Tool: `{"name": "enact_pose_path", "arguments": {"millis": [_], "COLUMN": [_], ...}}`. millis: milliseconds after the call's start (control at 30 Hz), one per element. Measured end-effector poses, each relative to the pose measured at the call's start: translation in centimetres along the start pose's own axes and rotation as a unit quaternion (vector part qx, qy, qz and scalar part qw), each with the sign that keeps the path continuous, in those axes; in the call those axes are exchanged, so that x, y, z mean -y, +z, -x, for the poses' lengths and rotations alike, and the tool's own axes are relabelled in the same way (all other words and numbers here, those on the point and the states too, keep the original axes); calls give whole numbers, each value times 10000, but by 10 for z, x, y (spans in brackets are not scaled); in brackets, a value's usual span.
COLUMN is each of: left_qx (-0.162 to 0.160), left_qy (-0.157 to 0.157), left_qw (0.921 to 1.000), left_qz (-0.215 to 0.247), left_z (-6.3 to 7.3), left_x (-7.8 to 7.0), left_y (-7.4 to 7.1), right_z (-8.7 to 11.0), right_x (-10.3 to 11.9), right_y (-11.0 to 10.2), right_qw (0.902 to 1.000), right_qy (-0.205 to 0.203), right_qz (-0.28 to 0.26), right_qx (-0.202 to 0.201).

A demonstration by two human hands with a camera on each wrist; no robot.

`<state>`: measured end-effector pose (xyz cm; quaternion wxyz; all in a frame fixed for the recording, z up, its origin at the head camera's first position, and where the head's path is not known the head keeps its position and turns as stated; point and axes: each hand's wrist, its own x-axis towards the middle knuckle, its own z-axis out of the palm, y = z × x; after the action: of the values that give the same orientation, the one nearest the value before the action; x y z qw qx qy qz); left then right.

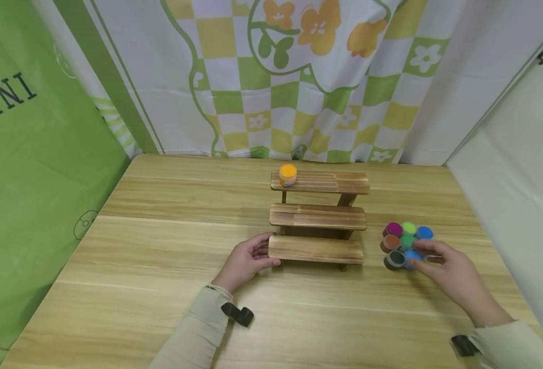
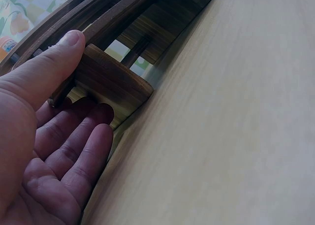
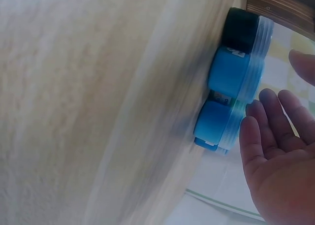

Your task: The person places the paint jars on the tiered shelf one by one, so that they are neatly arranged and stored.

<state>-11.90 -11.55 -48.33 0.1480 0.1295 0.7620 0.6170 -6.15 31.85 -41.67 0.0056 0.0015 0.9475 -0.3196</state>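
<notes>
A three-step wooden stand (image 1: 317,248) sits on the table. My left hand (image 1: 245,262) holds the left end of its lowest step, the thumb at the front and the other fingers behind; the left wrist view shows fingertips reaching beneath the board. An orange paint jar (image 1: 287,175) stands at the left of the top step. My right hand (image 1: 453,271) hovers at the right side of a cluster of small paint jars, thumb and fingers spread apart over a blue jar (image 1: 411,259). Beside that is a black jar (image 1: 395,260), with a green jar (image 1: 407,242) behind.
The cluster also has a purple jar (image 1: 393,229), a lime jar (image 1: 408,228), a brownish-red jar (image 1: 390,243) and another blue jar (image 1: 424,233). A patterned curtain (image 1: 234,97) hangs along the back edge of the wooden table (image 1: 160,230); green fabric (image 1: 31,154) borders the left.
</notes>
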Motion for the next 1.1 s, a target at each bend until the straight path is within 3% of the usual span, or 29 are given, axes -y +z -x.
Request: {"name": "enact_pose_path", "arguments": {"millis": [367,767,1100], "left_qx": [38,20,31], "left_qy": [-14,-21,-38], "left_qw": [10000,10000,10000], "left_qz": [77,87,79], "left_z": [0,0,0], "left_x": [0,-1,-1], "left_y": [1,0,0], "right_z": [-1,0,3], "right_x": [-6,-11,-11], "right_y": [4,5,5], "right_qw": [9999,9991,9999], "right_qy": [-98,82,15], "right_qz": [89,97,44], "right_qx": [83,398,144]}}
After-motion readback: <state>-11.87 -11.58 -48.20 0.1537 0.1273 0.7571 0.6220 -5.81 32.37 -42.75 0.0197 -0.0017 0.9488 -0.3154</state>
